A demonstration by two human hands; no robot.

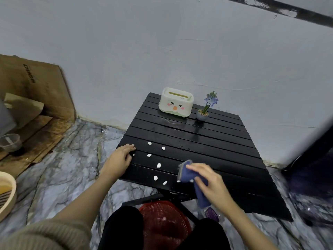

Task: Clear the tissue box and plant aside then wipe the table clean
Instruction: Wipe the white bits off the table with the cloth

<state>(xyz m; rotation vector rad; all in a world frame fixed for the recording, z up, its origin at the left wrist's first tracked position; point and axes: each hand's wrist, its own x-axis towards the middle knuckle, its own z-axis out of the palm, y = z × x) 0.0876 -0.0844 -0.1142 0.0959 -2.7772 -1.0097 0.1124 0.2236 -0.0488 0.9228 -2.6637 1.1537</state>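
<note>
A black slatted table point(207, 139) stands against the wall. At its far edge sit a white tissue box point(175, 102) with a cartoon face and, to its right, a small potted plant point(205, 109) with blue flowers. Several white crumbs point(158, 165) lie scattered over the near left part of the table. My right hand point(210, 181) is shut on a blue cloth point(191, 175) pressed on the table near its front edge, just right of the crumbs. My left hand point(121, 156) rests flat on the table's left corner, fingers spread, holding nothing.
A red mesh basket point(164, 224) stands on the marble floor under the table's front edge, between my knees. Flattened cardboard point(34, 98) leans against the wall at left, with a plastic cup point(10, 142) and a round bamboo tray point(7, 193) nearby. A dark object fills the right edge.
</note>
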